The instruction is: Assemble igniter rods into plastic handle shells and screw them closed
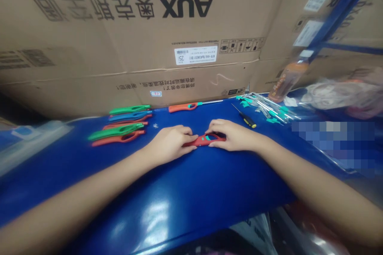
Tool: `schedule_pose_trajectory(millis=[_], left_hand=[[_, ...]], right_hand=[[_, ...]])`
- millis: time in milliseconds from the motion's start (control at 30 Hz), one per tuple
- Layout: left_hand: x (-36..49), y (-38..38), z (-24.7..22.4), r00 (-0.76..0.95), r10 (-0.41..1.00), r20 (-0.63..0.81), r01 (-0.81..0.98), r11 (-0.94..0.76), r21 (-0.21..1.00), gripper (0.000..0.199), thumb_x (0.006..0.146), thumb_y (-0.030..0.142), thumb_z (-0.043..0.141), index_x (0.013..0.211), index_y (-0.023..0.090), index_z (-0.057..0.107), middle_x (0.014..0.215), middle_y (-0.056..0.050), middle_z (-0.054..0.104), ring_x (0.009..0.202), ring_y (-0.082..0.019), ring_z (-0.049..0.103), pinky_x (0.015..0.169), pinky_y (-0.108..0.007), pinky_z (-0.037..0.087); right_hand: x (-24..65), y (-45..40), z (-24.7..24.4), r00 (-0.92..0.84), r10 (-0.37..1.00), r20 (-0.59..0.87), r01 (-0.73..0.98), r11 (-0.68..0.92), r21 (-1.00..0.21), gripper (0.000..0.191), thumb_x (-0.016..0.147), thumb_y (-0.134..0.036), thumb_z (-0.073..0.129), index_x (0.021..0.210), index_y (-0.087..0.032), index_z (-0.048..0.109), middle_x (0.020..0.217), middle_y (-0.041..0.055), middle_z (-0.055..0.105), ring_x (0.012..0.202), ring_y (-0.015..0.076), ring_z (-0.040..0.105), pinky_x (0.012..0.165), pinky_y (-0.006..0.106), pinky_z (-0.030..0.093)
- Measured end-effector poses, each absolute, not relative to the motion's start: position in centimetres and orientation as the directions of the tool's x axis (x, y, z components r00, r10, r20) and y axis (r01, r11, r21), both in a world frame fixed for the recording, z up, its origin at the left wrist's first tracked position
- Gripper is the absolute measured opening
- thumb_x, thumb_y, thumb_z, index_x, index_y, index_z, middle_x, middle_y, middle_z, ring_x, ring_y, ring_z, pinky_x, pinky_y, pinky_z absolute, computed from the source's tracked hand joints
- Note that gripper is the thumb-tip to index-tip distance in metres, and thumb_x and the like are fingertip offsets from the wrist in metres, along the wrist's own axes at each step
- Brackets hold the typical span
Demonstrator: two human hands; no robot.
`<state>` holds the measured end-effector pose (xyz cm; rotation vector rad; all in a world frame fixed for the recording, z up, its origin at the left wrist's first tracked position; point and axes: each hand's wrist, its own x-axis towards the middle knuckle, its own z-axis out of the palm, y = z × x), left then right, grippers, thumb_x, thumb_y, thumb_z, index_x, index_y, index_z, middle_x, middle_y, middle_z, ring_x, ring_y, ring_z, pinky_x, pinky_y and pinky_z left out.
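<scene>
A red lighter handle (204,140) with a teal part in its loop lies between my two hands above the blue table (185,191). My left hand (173,143) pinches its left end between thumb and fingers. On the right end, my right hand (229,134) grips the looped part. Just behind the hands is an orange lighter (182,107) with a teal piece and a metal rod. Several green, blue and red handles (119,130) lie in a stack to the left of my left hand. A black and yellow screwdriver (247,120) rests behind my right hand.
Several metal rods with teal parts (266,105) lie in a pile at the back right, near a bottle (289,79) and a plastic bag (335,93). Large cardboard (119,48) stands along the back edge. Clear plastic (32,143) is at the far left.
</scene>
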<state>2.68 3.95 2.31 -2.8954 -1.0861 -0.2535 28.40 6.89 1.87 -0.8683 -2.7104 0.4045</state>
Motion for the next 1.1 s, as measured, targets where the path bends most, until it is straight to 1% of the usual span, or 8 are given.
schedule_pose_trajectory(millis=[133,233,367,467,633,933,1033,1100], left_hand=[[4.0,2.9,2.2,0.725,0.678,0.124,0.688,-0.701,-0.191,0.027,0.095,0.024,0.057,0.115,0.012,0.071,0.098,-0.009,0.073,0.087,-0.024,0.069,0.075,-0.034,0.054],[4.1,2.9,1.5,0.720,0.670,0.181,0.694,-0.690,-0.205,0.025,0.093,0.024,0.059,0.113,0.012,0.070,0.098,-0.008,0.074,0.087,-0.024,0.069,0.073,-0.033,0.055],[3.1,4.0,-0.1,0.698,0.617,0.363,0.683,-0.726,-0.079,0.031,0.097,0.035,0.058,0.117,0.015,0.069,0.102,-0.008,0.074,0.092,-0.022,0.068,0.079,-0.032,0.055],[2.9,4.7,-0.9,0.666,0.596,0.449,0.653,-0.756,0.035,0.027,0.097,0.033,0.057,0.112,0.015,0.069,0.100,-0.008,0.073,0.092,-0.022,0.067,0.083,-0.033,0.055],[3.3,4.7,-1.0,0.631,0.600,0.492,0.592,-0.782,0.196,0.025,0.099,0.036,0.053,0.104,0.016,0.069,0.095,-0.008,0.071,0.088,-0.020,0.065,0.080,-0.032,0.054],[2.8,4.7,-0.8,0.630,0.573,0.524,0.508,-0.815,0.280,0.027,0.101,0.034,0.050,0.104,0.014,0.068,0.091,-0.010,0.069,0.084,-0.020,0.062,0.079,-0.032,0.051],[3.2,4.8,-0.5,0.533,0.691,0.489,0.515,-0.723,0.460,0.028,0.098,0.037,0.054,0.097,0.015,0.070,0.087,-0.007,0.068,0.078,-0.018,0.062,0.075,-0.029,0.049],[3.8,4.6,-0.2,0.428,0.838,0.338,0.507,-0.532,0.678,0.036,0.097,0.045,0.053,0.086,0.015,0.070,0.071,-0.004,0.063,0.062,-0.014,0.056,0.061,-0.026,0.045]], right_hand=[[27.7,5.6,2.4,-0.780,0.617,0.105,0.616,0.786,-0.051,0.031,0.094,-0.033,0.062,0.118,-0.015,0.069,0.107,0.0133,0.066,0.094,0.0269,0.064,0.083,0.040,0.049],[27.6,5.4,2.6,-0.797,0.599,0.075,0.603,0.795,0.060,0.028,0.093,-0.031,0.061,0.113,-0.014,0.070,0.106,0.0136,0.066,0.094,0.0286,0.064,0.083,0.040,0.049],[28.1,6.3,2.2,-0.800,0.587,0.127,0.592,0.806,-0.002,0.028,0.097,-0.035,0.056,0.112,-0.015,0.068,0.103,0.0113,0.066,0.092,0.0250,0.064,0.077,0.035,0.049],[28.5,6.6,2.0,-0.806,0.565,0.178,0.566,0.823,-0.046,0.025,0.099,-0.034,0.052,0.107,-0.015,0.066,0.098,0.0097,0.065,0.090,0.0227,0.063,0.076,0.033,0.048],[28.2,6.0,2.2,-0.798,0.557,0.228,0.552,0.829,-0.092,0.022,0.102,-0.031,0.045,0.099,-0.017,0.061,0.093,0.0074,0.064,0.083,0.0197,0.061,0.071,0.030,0.045],[27.5,6.0,1.7,-0.768,0.595,0.238,0.582,0.803,-0.128,0.019,0.102,-0.028,0.043,0.094,-0.017,0.057,0.092,0.0070,0.064,0.080,0.0197,0.060,0.068,0.030,0.044],[27.6,6.1,1.9,-0.752,0.593,0.287,0.581,0.803,-0.137,0.025,0.103,-0.036,0.045,0.111,-0.017,0.060,0.109,0.0100,0.066,0.092,0.0215,0.063,0.077,0.033,0.048],[27.6,6.2,2.1,-0.776,0.541,0.324,0.549,0.832,-0.075,0.040,0.098,-0.045,0.054,0.125,-0.017,0.056,0.121,0.0131,0.064,0.102,0.0255,0.063,0.084,0.038,0.048]])
